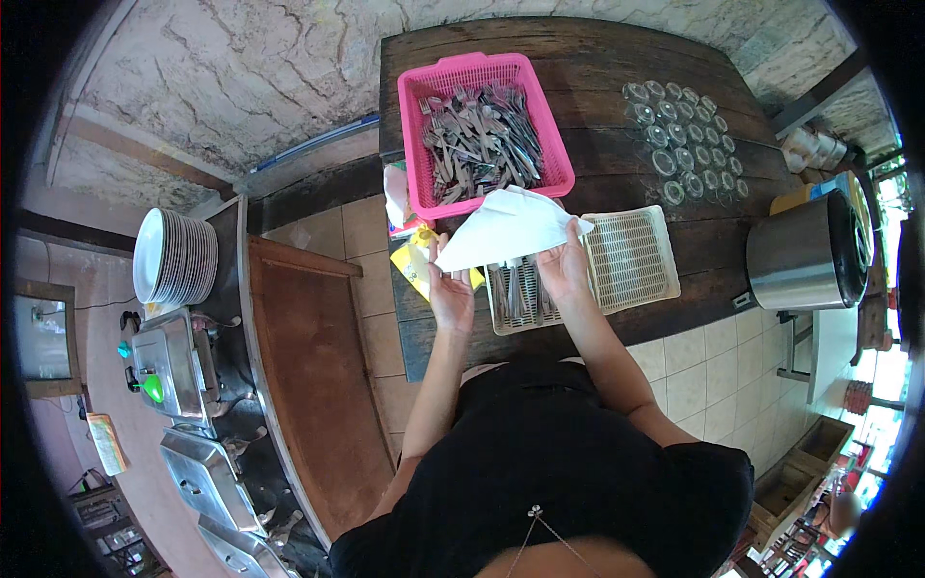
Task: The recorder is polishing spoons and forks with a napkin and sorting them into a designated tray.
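Note:
A white folded napkin [509, 229] spreads between my two hands, above the near edge of the pink basket. My left hand [450, 297] holds its left corner from below, fingers closed at the edge. With its right end gripped, my right hand [567, 267] is over the cream plastic tray [631, 258]. Forks and other cutlery [520, 292] lie in the left part of that tray, partly hidden by the napkin and my right hand. Behind the napkin, the pink plastic basket [559, 159] holds a heap of loose metal cutlery [482, 144].
Rows of upturned glasses [684, 144] stand at the back right of the dark wooden table [597, 67]. A large steel pot [805, 252] is at the right edge. A yellow packet [412, 262] lies by my left hand. Stacked plates [178, 258] and chafing dishes [198, 469] line the left counter.

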A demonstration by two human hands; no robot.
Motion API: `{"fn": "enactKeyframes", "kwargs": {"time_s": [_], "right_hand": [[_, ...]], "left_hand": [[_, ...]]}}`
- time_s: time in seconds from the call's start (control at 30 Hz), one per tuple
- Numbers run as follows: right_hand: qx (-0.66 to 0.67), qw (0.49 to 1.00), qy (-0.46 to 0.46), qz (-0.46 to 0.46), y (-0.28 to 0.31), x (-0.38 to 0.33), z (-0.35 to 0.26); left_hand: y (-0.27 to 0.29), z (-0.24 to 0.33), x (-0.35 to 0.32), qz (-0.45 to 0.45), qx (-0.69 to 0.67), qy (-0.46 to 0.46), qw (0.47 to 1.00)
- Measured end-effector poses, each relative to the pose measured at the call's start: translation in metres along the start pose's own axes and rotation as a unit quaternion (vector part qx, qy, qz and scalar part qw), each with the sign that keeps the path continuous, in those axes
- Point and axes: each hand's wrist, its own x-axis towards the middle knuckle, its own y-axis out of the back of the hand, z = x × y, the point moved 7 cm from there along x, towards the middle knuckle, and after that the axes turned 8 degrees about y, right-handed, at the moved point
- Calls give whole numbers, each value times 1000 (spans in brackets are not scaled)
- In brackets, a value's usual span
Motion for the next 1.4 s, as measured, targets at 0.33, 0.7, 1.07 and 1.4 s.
{"fn": "enactKeyframes", "kwargs": {"time_s": [0.33,0.7,1.07,1.4], "right_hand": [[23,998,-10,-63,-9,-8,9],[-13,997,-35,-61,-9,-25,43],[-184,977,24,-102,-2,-25,35],[-178,980,-10,-93,-11,-25,47]], "left_hand": [[15,-25,-4,98,-146,72,982],[-10,-80,-24,-9,-105,314,943],[0,-43,-9,38,-156,156,975],[-6,-46,1,38,49,127,990]]}}
